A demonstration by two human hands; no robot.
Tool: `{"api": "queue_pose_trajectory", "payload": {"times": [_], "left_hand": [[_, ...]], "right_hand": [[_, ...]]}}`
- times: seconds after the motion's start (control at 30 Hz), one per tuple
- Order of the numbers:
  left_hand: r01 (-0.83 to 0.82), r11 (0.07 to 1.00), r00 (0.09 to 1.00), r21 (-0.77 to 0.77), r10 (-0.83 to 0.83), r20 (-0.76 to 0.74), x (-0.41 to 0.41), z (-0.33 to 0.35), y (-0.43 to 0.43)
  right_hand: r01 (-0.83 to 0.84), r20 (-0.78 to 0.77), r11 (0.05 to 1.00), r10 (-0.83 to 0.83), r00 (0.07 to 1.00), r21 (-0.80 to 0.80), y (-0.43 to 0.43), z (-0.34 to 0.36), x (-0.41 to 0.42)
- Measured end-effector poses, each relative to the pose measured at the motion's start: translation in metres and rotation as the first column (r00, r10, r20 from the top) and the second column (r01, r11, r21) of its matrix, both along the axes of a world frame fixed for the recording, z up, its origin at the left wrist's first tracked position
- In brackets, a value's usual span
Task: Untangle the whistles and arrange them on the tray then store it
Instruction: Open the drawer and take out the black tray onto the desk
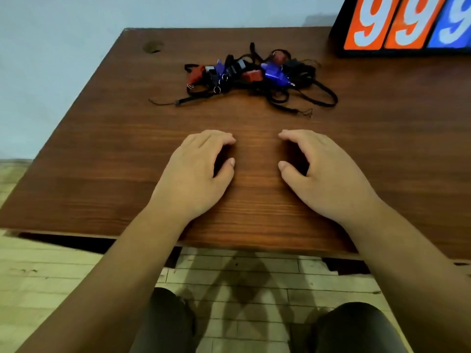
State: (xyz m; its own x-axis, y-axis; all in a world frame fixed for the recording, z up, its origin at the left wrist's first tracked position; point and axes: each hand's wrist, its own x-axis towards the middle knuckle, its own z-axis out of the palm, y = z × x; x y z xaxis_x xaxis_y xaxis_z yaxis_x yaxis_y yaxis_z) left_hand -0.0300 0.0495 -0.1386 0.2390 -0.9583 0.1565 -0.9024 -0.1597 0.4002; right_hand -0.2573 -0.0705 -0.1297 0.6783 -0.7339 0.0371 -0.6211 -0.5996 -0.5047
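Note:
A tangled heap of whistles (252,75) lies on the far middle of the brown wooden table (102,154). It holds red, blue and black whistles knotted together by black lanyards with small metal rings. My left hand (198,171) and my right hand (321,171) rest palm down on the table nearer the front edge, well short of the heap. Both hands hold nothing, with fingers loosely curled and thumbs apart from the fingers. No tray is in view.
A black scoreboard (407,24) with orange and blue number cards stands at the table's back right corner. A pale wall runs behind and to the left. Below the front edge I see a tiled floor and my knees.

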Motion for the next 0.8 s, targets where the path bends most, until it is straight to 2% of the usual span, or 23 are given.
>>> {"api": "queue_pose_trajectory", "payload": {"times": [0.27, 0.37, 0.5, 0.7, 0.8], "left_hand": [[-0.003, 0.999, 0.998, 0.051, 0.006, -0.055, 0.000, 0.005, 0.004], [-0.003, 0.999, 0.993, 0.037, 0.007, -0.118, -0.005, 0.010, 0.016], [0.002, 0.999, 0.986, 0.039, 0.004, -0.165, -0.012, 0.017, 0.038], [-0.001, 0.992, 0.992, 0.124, 0.016, -0.123, -0.030, 0.012, 0.078], [0.013, 0.996, 0.991, 0.089, -0.001, -0.136, -0.039, 0.009, 0.105]], "right_hand": [[-0.016, -0.047, 0.994, 0.011, 0.999, -0.104, 0.015, -0.003, -0.005], [-0.011, -0.031, 0.988, 0.006, 0.999, -0.152, 0.023, -0.003, -0.005], [0.007, -0.045, 0.989, -0.014, 0.999, -0.146, 0.040, 0.003, -0.016], [0.074, -0.043, 0.992, -0.078, 0.996, -0.105, 0.089, 0.005, -0.043], [0.066, -0.024, 0.991, -0.069, 0.997, -0.119, 0.110, 0.004, -0.056]]}}
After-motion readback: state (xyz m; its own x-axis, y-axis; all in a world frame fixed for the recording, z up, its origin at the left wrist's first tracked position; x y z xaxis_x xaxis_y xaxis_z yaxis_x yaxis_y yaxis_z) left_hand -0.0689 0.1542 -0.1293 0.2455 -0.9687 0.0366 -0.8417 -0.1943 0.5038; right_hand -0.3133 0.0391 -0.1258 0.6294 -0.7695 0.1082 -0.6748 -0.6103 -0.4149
